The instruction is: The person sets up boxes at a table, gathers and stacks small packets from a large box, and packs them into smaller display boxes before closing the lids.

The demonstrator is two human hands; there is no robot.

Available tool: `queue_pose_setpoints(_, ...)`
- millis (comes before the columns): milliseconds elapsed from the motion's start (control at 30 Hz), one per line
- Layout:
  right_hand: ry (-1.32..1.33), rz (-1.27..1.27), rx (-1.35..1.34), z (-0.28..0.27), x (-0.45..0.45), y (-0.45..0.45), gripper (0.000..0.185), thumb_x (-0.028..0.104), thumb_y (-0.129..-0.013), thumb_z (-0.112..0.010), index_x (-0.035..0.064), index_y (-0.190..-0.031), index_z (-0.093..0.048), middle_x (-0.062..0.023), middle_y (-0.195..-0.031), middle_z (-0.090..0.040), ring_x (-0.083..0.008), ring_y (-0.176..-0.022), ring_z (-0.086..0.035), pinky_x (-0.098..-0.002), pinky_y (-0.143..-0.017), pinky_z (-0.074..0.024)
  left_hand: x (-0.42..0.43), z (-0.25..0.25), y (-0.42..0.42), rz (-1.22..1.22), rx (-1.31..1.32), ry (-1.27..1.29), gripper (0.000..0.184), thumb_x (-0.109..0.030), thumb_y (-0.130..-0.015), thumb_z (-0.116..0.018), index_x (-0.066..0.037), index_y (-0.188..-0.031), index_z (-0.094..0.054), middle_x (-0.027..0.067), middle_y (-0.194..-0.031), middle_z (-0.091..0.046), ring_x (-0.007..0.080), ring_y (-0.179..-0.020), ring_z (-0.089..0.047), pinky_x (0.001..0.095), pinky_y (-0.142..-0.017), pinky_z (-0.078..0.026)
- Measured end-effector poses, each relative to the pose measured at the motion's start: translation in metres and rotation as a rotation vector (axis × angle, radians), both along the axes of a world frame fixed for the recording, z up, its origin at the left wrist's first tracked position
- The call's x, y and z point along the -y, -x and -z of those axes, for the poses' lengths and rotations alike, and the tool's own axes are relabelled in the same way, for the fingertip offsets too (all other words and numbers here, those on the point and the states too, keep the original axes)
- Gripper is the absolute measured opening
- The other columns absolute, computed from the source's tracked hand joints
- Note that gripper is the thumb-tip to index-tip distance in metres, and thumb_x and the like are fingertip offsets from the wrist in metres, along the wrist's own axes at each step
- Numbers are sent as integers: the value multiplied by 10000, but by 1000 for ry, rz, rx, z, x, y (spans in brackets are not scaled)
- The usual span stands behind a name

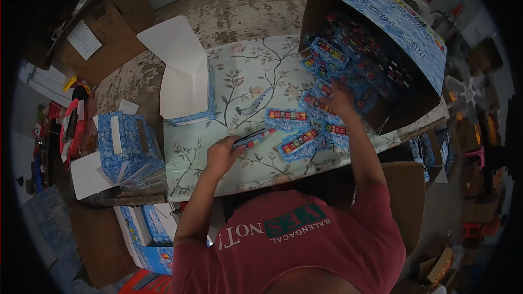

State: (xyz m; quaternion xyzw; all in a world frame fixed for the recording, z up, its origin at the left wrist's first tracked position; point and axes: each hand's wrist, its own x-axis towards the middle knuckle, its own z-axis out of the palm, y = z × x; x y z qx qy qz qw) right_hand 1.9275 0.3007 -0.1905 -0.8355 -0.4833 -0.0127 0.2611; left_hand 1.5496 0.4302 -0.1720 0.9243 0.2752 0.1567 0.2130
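My left hand point(220, 155) is closed around a small stack of flat packs point(253, 138), seen edge-on above the flowered cloth. To the right, my right hand point(341, 100) has its fingers on a blue pack point(317, 103) at the mouth of a large carton. Blue packs with rows of small coloured pieces lie loose between the hands, among them one pack point(286, 115) and, lower, another pack point(298, 144). The large blue-printed carton point(381, 27) lies on its side, with many more packs spilling from it. Fine detail of the right fingertips is dim.
A small white-and-blue box point(185, 90) with its lid raised stands left of the packs. Farther left sits another blue box point(125, 144) with flaps out. An opened blue-and-white box point(144, 234) is below the table edge. Brown cardboard point(403, 201) stands beside my right side.
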Motion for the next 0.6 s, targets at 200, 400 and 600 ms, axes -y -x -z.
queue_pose_setpoints(200,254,13,197,6,-12,14,733,467,-625,-763,42,-1173,-525,-168,-1185,-515,-365,-1129,-470,-511,-946,-373,8,-1,-26,25,-9,59,394,-322,-796,-648,-81,-1096,-566,147,-797,-653,339,-734,-636,427,-672,-499)
queue_pose_setpoints(400,468,-139,-185,-17,-32,7,691,378,-641,-766,1,-1161,-513,-215,-1136,-551,-359,-1046,-538,-427,-873,-445,-1,14,-27,-182,-43,151,274,-270,-815,-652,-64,-992,-619,172,-848,-649,336,-709,-632,394,-611,-493)
queue_pose_setpoints(600,23,-74,-230,-41,-48,20,436,262,-751,-702,11,-1071,-544,-183,-993,-604,-309,-814,-615,-392,-746,-489,-4,1,-18,-425,813,1456,241,-252,-896,-585,-74,-1057,-597,4,-940,-649,161,-790,-632,340,-700,-523)
